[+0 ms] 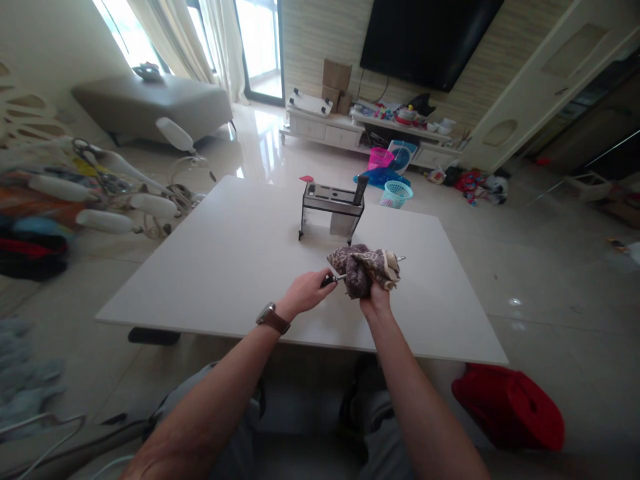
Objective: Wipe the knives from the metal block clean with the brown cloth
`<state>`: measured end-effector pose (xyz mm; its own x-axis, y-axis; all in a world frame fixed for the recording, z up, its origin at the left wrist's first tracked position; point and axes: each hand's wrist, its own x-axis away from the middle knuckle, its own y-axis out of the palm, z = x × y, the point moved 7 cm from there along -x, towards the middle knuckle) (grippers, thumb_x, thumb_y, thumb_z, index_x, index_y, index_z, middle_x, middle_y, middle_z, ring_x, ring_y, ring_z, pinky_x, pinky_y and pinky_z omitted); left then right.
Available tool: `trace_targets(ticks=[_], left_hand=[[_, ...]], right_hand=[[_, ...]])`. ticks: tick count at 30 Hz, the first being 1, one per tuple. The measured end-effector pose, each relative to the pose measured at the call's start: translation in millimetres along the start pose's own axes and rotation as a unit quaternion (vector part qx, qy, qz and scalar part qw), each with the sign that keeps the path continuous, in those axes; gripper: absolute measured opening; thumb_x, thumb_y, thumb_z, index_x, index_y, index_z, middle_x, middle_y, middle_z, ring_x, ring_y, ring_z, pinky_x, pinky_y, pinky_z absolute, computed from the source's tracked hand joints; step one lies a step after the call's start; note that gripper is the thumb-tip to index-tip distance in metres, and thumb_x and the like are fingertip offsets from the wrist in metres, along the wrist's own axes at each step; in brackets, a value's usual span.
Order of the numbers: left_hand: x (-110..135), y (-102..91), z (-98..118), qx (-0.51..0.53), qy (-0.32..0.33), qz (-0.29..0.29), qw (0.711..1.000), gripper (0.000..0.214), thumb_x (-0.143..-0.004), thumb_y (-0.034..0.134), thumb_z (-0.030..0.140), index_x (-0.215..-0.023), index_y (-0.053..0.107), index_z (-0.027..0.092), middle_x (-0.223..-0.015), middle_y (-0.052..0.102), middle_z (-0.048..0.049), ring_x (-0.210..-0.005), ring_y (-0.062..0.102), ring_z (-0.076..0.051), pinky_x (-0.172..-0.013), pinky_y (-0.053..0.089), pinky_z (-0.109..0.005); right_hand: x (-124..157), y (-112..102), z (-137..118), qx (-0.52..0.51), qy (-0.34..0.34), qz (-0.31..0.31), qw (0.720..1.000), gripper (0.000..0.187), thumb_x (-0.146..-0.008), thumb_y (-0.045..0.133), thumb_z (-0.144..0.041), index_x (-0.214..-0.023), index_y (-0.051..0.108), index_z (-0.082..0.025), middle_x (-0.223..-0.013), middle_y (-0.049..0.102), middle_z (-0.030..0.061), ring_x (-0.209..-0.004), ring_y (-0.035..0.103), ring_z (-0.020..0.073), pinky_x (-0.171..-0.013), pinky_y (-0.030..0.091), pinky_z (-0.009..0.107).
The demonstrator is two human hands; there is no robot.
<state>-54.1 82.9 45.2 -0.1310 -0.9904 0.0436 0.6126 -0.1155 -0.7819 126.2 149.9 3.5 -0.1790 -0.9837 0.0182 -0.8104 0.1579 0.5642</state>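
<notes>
My left hand (311,291), with a watch on its wrist, is closed around the black handle (328,281) of a slim metal utensil. A brown patterned cloth (357,270) with a pale edge is wrapped around most of the metal part, so its exact kind is hidden. Its shiny tip (401,258) sticks out of the cloth on the right. From below, my right hand (379,300) grips the cloth around the utensil. Just beyond stands a metal and black knife rack (327,195), with one dark-handled knife (360,190) upright in its right end.
Both hands are above a white table (240,267). A red stool-like object (507,407) sits near its front right corner. Past the far edge are a light blue basket (397,193) and a pink basket (381,159) on the floor. A lamp with white shades (153,205) stands at the left.
</notes>
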Motion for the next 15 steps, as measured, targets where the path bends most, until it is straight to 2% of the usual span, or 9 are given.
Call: trace_targets(ticks=[3, 6, 11, 15], left_hand=[[1, -2.5, -7, -0.018, 0.002, -0.008, 1.000, 0.031, -0.101, 0.051, 0.046, -0.118, 0.066, 0.025, -0.093, 0.076, -0.0063, -0.087, 0.070, -0.025, -0.073, 0.044, -0.030], [0, -3.4, -12, -0.043, 0.008, -0.015, 0.999, 0.029, -0.103, 0.048, 0.044, -0.118, 0.067, 0.027, -0.098, 0.076, -0.0063, -0.089, 0.069, -0.024, -0.073, 0.043, -0.030], [0, -7.0, -17, -0.068, 0.003, 0.002, 0.998, 0.037, -0.106, 0.038, 0.044, -0.109, 0.070, 0.026, -0.111, 0.076, -0.0077, -0.097, 0.069, -0.023, -0.077, 0.044, -0.029], [0, -9.0, -24, -0.050, -0.032, 0.001, 0.998, 0.041, -0.105, 0.037, 0.043, -0.106, 0.073, 0.025, -0.104, 0.077, -0.0082, -0.095, 0.069, -0.024, -0.076, 0.044, -0.031]], right_hand=[[-10, -2, -15, -0.024, 0.019, -0.007, 1.000, 0.036, -0.071, 0.082, -0.026, -0.105, 0.072, -0.021, -0.113, 0.078, 0.0032, -0.107, 0.074, 0.0219, -0.114, 0.053, 0.051], [-19, -7, -29, -0.049, 0.030, -0.015, 0.998, 0.035, -0.072, 0.081, -0.025, -0.105, 0.074, -0.020, -0.115, 0.079, 0.0040, -0.107, 0.075, 0.0224, -0.113, 0.054, 0.051], [-37, -36, -34, -0.047, 0.021, 0.045, 0.998, 0.038, -0.075, 0.079, -0.023, -0.112, 0.074, -0.024, -0.118, 0.079, 0.0014, -0.113, 0.074, 0.0201, -0.116, 0.052, 0.050], [-46, -54, -34, -0.045, -0.003, 0.068, 0.997, 0.037, -0.076, 0.079, -0.026, -0.113, 0.075, -0.025, -0.121, 0.079, 0.0011, -0.115, 0.073, 0.0190, -0.118, 0.049, 0.049]])
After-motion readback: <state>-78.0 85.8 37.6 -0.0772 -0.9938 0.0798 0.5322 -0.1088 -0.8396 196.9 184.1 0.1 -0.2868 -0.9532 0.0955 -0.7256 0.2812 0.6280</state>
